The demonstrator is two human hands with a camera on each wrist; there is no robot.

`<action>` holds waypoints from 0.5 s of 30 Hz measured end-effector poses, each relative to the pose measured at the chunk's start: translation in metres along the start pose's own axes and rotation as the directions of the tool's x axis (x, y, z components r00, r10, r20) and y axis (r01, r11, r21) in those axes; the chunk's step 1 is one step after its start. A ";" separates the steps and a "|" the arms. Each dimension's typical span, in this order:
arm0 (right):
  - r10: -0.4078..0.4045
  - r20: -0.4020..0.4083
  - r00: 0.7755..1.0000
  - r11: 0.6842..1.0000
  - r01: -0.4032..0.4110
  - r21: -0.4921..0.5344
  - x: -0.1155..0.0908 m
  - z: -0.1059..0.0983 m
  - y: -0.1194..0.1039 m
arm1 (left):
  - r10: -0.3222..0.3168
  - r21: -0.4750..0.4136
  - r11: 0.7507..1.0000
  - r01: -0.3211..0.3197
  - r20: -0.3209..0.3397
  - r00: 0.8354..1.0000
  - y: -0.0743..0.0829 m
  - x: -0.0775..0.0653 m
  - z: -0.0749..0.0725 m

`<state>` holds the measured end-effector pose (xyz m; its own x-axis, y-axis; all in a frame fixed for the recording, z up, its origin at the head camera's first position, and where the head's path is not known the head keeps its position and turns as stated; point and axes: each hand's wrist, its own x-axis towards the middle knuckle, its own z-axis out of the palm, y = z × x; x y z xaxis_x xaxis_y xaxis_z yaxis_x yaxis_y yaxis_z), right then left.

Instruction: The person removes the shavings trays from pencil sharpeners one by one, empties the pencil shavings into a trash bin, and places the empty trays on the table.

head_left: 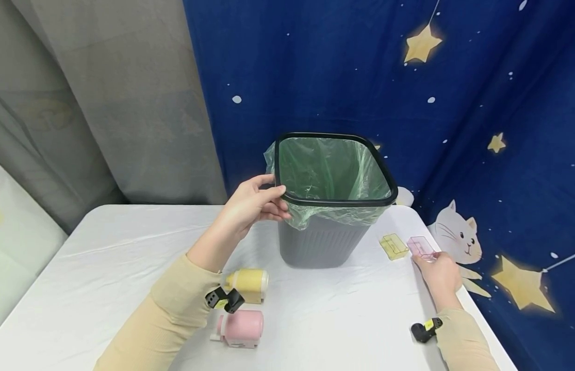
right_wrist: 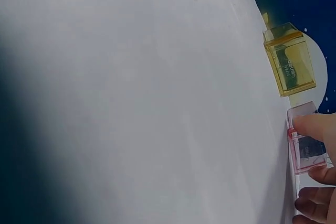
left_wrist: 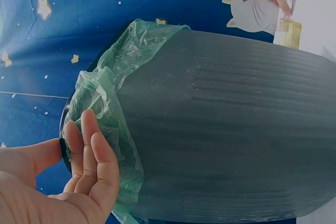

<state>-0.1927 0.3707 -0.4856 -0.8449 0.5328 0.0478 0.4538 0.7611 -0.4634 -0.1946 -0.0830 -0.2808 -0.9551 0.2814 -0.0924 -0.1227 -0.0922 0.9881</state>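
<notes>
My left hand pinches the black rim of a grey trash bin at its near left corner. The thumb is on the rim and the other fingers lie against the green trash bag folded over it. The bin stands upright on the table. At the right table edge my right hand holds a pink see-through plastic box between thumb and finger. A similar yellow see-through box sits beside it, untouched. Part of the right hand is cut off in the right wrist view.
Left of centre on the white table are a yellow rounded device and a pink one, resembling pencil sharpeners, near my left forearm. A blue starry curtain and a grey curtain hang behind the table.
</notes>
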 end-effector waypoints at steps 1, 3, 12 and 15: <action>0.005 0.005 1.000 1.000 -0.005 -0.006 0.000 0.000 0.000 | -0.002 0.001 1.000 0.002 0.001 1.000 0.000 0.000 0.000; 0.014 0.017 1.000 1.000 -0.014 -0.017 0.000 -0.001 -0.001 | -0.005 0.008 1.000 0.005 0.002 1.000 0.001 0.000 -0.001; 0.033 0.063 0.997 0.999 -0.031 -0.041 -0.002 -0.003 -0.009 | -0.016 0.087 0.996 0.016 0.004 1.000 0.004 -0.001 -0.005; 0.032 0.085 0.996 0.999 -0.028 -0.046 -0.002 -0.005 -0.011 | -0.007 0.126 0.992 0.008 -0.004 1.000 0.003 -0.002 -0.008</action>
<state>-0.1947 0.3631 -0.4763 -0.8509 0.5236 -0.0429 0.4901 0.7619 -0.4235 -0.1952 -0.0914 -0.2782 -0.9552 0.2785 -0.1000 -0.0950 0.0315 0.9950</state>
